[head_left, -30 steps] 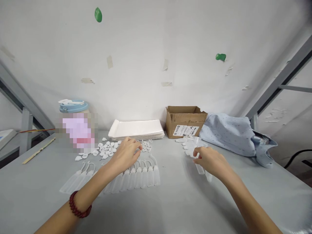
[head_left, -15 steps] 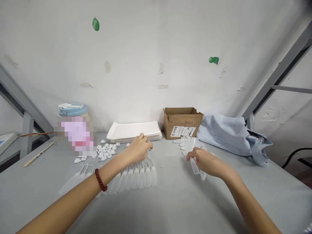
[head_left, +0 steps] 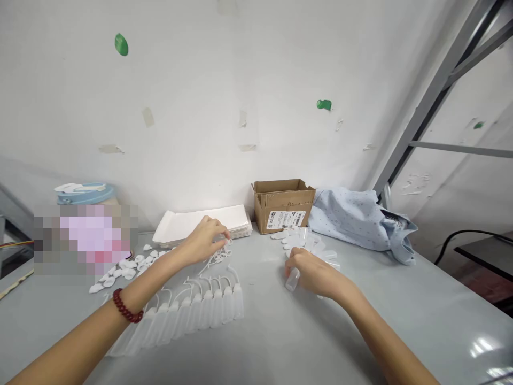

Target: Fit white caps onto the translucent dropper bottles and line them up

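My left hand (head_left: 206,239) is over a small heap of thin white curved tubes (head_left: 218,256), its fingers curled in a pinch; what is between them is too small to make out. My right hand (head_left: 312,271) has its fingers closed around a translucent plastic bottle (head_left: 293,279), whose lower end sticks out towards me. Behind that hand lies a pile of similar clear bottles (head_left: 316,246). In front of my left hand, a row of translucent bottles (head_left: 200,313) lies side by side, thin tubes curving from their far ends. Several white caps (head_left: 128,270) are scattered by my left forearm.
A stack of white envelopes (head_left: 200,222) lies against the wall, next to an open cardboard box (head_left: 284,208). A light blue cloth (head_left: 352,219) is at right. At left stands a blue-lidded container (head_left: 85,193) behind a blurred pink item (head_left: 90,238).
The view has swung right, so the table items appear further left. My right hand has closed on a bottle at the pile. My left hand stays near the thin tubes, its fingers still curled.
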### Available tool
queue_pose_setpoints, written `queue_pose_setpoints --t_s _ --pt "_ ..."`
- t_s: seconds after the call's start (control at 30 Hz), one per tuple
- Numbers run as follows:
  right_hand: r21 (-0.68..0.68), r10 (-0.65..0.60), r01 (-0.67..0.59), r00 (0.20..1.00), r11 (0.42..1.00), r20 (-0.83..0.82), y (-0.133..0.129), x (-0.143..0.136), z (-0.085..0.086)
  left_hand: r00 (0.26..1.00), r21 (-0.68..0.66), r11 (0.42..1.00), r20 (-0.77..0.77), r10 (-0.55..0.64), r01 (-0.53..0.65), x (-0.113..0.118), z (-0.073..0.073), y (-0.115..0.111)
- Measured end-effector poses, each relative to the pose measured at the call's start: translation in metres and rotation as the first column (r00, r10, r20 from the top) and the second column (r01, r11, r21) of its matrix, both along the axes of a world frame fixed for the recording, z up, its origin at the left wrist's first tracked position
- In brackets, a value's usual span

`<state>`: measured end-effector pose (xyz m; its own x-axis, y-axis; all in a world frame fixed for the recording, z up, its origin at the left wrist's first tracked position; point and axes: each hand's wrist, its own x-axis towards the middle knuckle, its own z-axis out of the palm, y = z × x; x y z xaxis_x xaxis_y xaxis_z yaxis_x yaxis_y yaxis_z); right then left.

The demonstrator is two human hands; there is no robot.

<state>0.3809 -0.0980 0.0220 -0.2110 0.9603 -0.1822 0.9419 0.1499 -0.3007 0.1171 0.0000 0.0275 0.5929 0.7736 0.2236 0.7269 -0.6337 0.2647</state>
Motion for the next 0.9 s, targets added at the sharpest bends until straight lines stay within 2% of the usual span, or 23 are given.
queue_pose_setpoints --t_s 0.13,0.23,0.3,0.37,0.47,0.57,0.67,0.77,0.83,0.9 --pt "0.013 0.066 -0.066 0.997 0.998 -0.050 -0.001 -0.007 -0.004 0.978 -0.028 0.993 0.173 0.119 -0.116 -0.014 0.013 0.005" --pt "0.044 0.086 -0.083 0.994 0.996 -0.073 0.000 -0.007 -0.008 0.936 -0.072 0.975 0.273 0.223 -0.212 -0.023 0.024 -0.003" --pt "0.071 0.086 -0.081 0.993 0.994 -0.081 0.001 -0.009 -0.012 0.897 -0.149 0.958 0.343 0.281 -0.243 -0.026 0.030 -0.015" --pt "0.144 0.098 -0.083 0.990 0.986 -0.100 0.002 -0.013 -0.017 0.830 -0.306 0.931 0.452 0.327 -0.200 -0.025 0.030 -0.033" --pt "0.352 0.180 -0.111 0.968 0.929 -0.172 0.002 -0.025 -0.027 0.801 -0.431 0.899 0.510 0.314 -0.078 -0.019 0.020 -0.060" --pt "0.557 0.315 -0.132 0.917 0.820 -0.246 -0.001 -0.039 -0.036 0.782 -0.491 0.871 0.535 0.318 -0.019 -0.011 0.003 -0.082" --pt "0.660 0.420 -0.143 0.862 0.738 -0.283 -0.008 -0.050 -0.040 0.757 -0.503 0.865 0.567 0.325 0.006 -0.003 -0.009 -0.095" --pt "0.655 0.456 -0.153 0.830 0.740 -0.321 -0.016 -0.057 -0.038 0.712 -0.487 0.873 0.615 0.339 0.005 0.002 -0.014 -0.104" --pt "0.615 0.437 -0.128 0.814 0.778 -0.383 -0.020 -0.061 -0.036 0.695 -0.469 0.883 0.634 0.339 -0.003 0.002 -0.014 -0.107" --pt "0.555 0.383 -0.046 0.770 0.831 -0.510 -0.023 -0.064 -0.033 0.688 -0.454 0.891 0.643 0.336 -0.011 0.001 -0.013 -0.110"
